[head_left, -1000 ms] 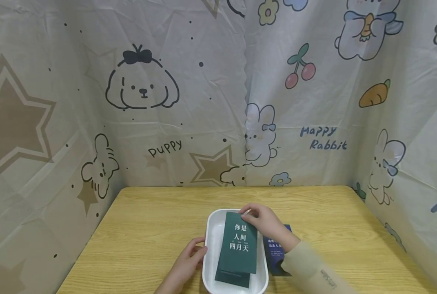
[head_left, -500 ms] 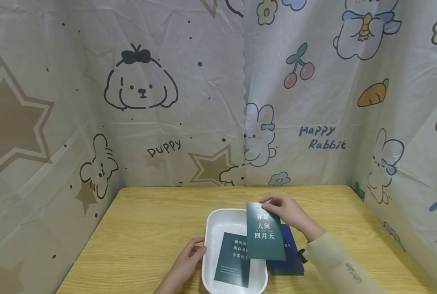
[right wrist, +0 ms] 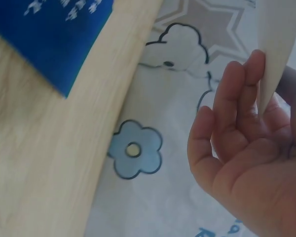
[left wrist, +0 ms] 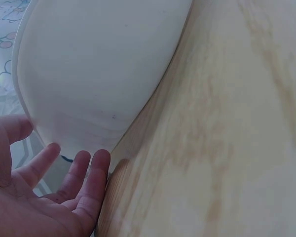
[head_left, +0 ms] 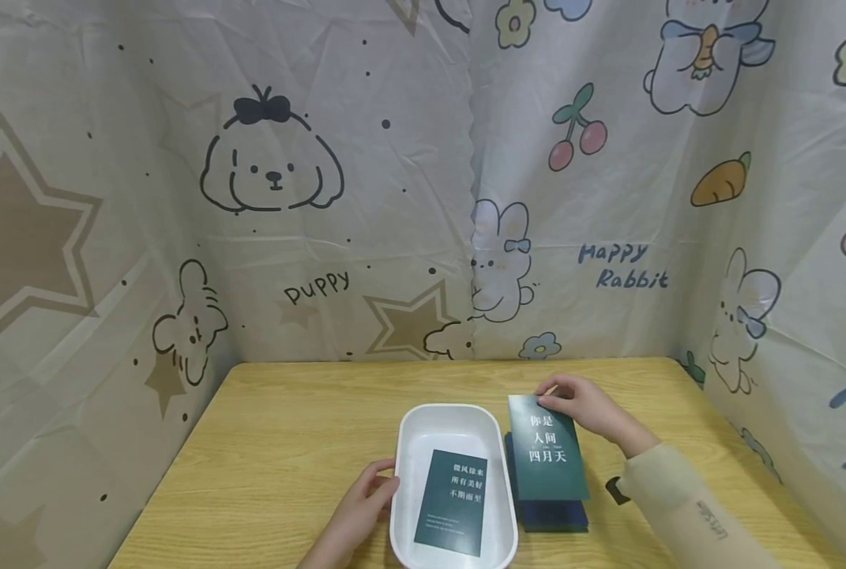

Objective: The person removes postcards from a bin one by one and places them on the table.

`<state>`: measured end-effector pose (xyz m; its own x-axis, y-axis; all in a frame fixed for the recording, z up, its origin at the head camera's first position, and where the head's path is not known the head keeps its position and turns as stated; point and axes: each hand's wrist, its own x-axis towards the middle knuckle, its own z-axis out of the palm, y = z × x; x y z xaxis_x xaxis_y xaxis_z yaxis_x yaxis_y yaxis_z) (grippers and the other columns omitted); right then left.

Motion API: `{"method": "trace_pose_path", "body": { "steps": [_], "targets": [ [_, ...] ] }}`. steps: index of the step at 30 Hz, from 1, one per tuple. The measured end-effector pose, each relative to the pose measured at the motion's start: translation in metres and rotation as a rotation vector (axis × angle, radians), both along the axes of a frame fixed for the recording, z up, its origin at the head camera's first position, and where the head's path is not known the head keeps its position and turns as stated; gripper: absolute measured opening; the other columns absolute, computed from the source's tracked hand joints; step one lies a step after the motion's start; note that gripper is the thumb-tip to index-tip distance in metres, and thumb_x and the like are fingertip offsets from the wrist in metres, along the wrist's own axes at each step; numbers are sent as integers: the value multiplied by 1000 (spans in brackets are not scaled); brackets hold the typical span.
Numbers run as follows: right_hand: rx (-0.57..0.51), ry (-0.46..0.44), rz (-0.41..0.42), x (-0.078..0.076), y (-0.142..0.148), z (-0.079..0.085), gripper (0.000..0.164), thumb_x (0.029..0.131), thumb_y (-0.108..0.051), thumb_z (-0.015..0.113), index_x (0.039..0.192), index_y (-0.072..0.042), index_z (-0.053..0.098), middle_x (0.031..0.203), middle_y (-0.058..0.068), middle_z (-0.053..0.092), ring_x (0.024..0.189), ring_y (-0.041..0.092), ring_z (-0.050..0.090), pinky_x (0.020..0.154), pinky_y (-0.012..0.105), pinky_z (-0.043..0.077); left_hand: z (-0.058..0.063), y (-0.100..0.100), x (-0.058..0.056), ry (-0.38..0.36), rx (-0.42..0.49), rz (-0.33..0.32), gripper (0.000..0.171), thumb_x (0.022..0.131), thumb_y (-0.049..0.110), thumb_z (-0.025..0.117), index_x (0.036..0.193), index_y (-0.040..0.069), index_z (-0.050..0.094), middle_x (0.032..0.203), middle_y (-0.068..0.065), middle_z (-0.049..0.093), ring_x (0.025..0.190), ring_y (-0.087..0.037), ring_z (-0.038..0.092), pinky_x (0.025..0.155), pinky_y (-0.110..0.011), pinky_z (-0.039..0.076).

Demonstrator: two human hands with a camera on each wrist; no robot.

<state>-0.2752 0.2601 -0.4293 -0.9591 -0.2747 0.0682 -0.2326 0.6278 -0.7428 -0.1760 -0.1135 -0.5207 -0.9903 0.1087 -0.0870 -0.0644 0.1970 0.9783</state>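
Note:
A green card with white lettering hangs over a dark blue card to the right of a white tray. My right hand pinches the green card's top edge between thumb and fingers. In the right wrist view the card's pale back stands between the thumb and fingers of that hand. Inside the tray lies another green card. My left hand rests against the tray's left side; its fairly straight fingertips touch the outer wall in the left wrist view.
The wooden table carries the tray and cards. Printed cloth stands behind it and at both sides. A small black object shows beside my right sleeve. The blue card lies near the table's far edge in the right wrist view.
My right hand has lifted the upper green card out of the tray and carried it right, over the blue card. The green card beneath is uncovered. My left hand stays at the tray.

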Motion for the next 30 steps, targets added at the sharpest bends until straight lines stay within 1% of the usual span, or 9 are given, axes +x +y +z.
{"method": "trace_pose_path", "body": {
  "steps": [3,10,12,16,19,26,30],
  "targets": [
    [2,-7,-6,-3,6,-5,20,89,-29,65,101,-13,67,102,10,66,85,20,60,76,40,53,0,0,0,2,0,1,47,94,35,55,132,7,51,103,-15,62,80,-20,62,71,-34,54],
    [-3,-7,44,-9,13,-16,18,89,-26,65,97,-11,68,104,13,65,84,20,59,72,38,52,1,0,0,12,1,-2,48,94,35,56,132,6,51,104,-16,63,80,-20,62,71,-35,55],
    [11,-26,27,-10,12,-20,16,89,-27,65,96,-13,68,102,10,66,84,19,59,73,38,51,1,0,0,9,0,-4,49,94,36,56,132,6,50,105,-16,62,80,-20,62,71,-36,55],
    [55,-64,-2,-10,8,-27,17,89,-29,65,97,-15,68,100,6,66,84,19,57,76,41,51,1,-1,0,-5,-6,-8,50,94,38,55,133,7,50,105,-16,62,81,-20,62,72,-36,55],
    [67,-87,-19,-11,5,-33,16,89,-30,65,96,-16,68,97,5,66,84,19,57,78,43,51,1,-1,0,-11,-10,-8,51,94,39,55,133,7,49,106,-15,62,81,-19,62,72,-37,55],
    [62,-79,17,-13,2,-45,15,89,-26,65,96,-12,68,89,5,67,78,17,58,73,40,49,-1,-2,-1,-8,8,-15,50,94,37,55,133,6,49,105,-15,62,81,-20,62,73,-38,56],
    [68,-96,12,-14,0,-49,13,89,-24,65,94,-12,68,85,5,67,76,17,58,71,38,48,-2,-2,-2,-10,14,-18,51,94,38,56,133,6,49,105,-16,62,81,-20,62,73,-39,56]
  ]
}}
